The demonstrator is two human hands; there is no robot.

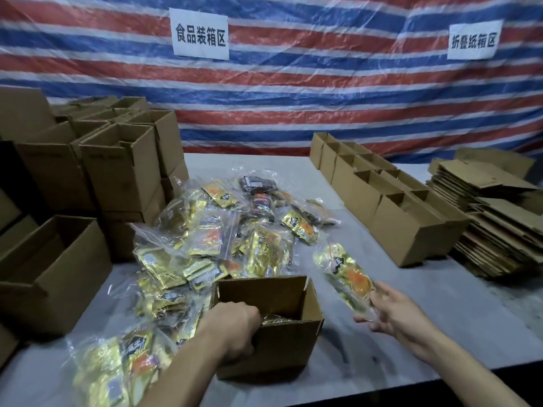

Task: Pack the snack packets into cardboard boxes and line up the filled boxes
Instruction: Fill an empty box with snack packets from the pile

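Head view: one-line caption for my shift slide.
Left hand grips the open box by its rim while the right hand holds a snack packet beside it, packet pile behind.

**Makeshift food-packing station.** You are at a warehouse-style bench, not in a home or a shop. Across the top of the frame hangs a red, white and blue striped tarpaulin [323,92] as a backdrop. On it, at upper centre-left, a paper sign [199,33] reads 食品装箱区 (food boxing area), and at upper right a second sign [473,40] reads 折叠纸箱区 (carton folding area). Below them your grey table [411,304] carries the stock of the trade: stacked open boxes [117,165] at left, a heap of snack packets [220,236] at centre, a row of erected boxes [390,201] at right — and, at the far right edge, a pile of flattened cartons [493,218].
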